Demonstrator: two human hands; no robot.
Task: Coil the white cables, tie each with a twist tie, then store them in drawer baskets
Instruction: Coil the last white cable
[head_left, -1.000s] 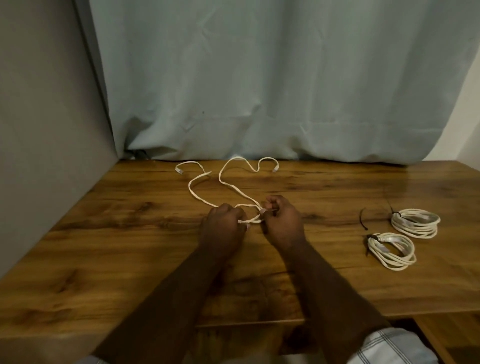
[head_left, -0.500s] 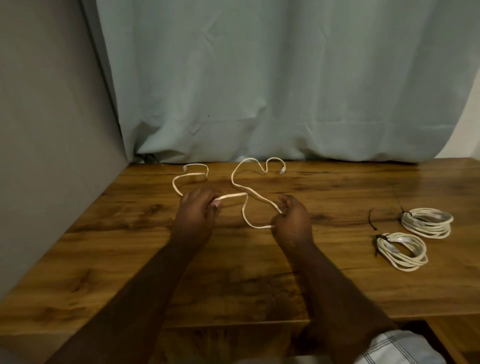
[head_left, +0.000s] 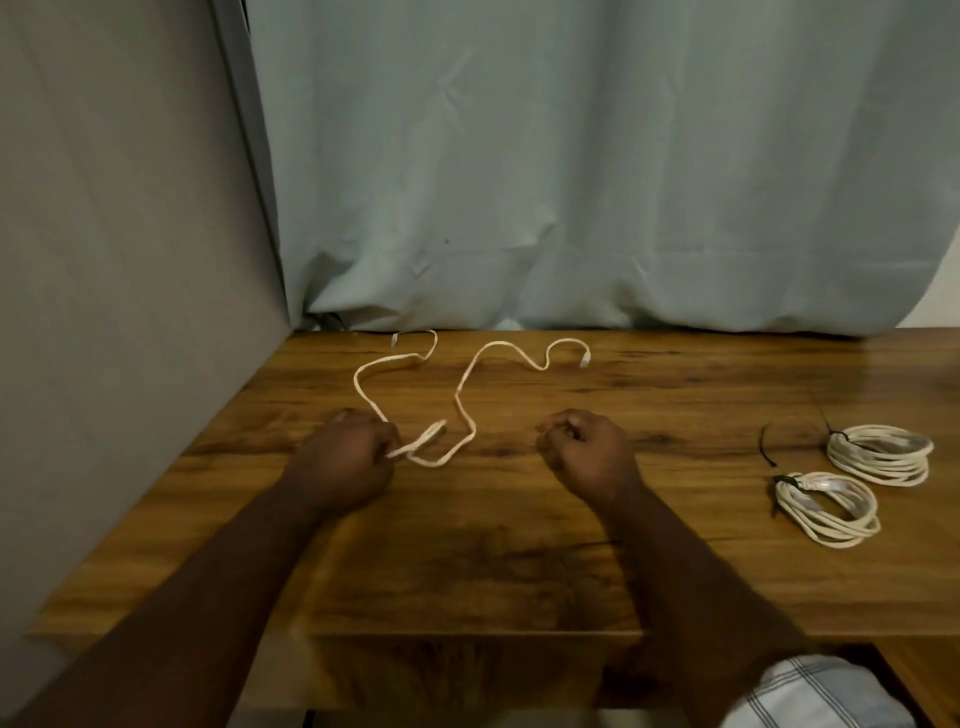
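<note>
- The left hand (head_left: 345, 457) pinches a short doubled loop of the loose white cable (head_left: 465, 395) at its near end, low over the table (head_left: 519, 571).
- From that pinch the cable runs away toward the curtain (head_left: 571, 182), its two plug ends lying far back.
- The right hand (head_left: 587, 452) is curled and seems to hold nothing; it lies right of the loop, apart from it.
- The slack lies between and beyond both hands, slightly nearer the left.
- Two tied coils (head_left: 878, 454) and a spare twist tie (head_left: 766, 449) sit well to the right.
</note>
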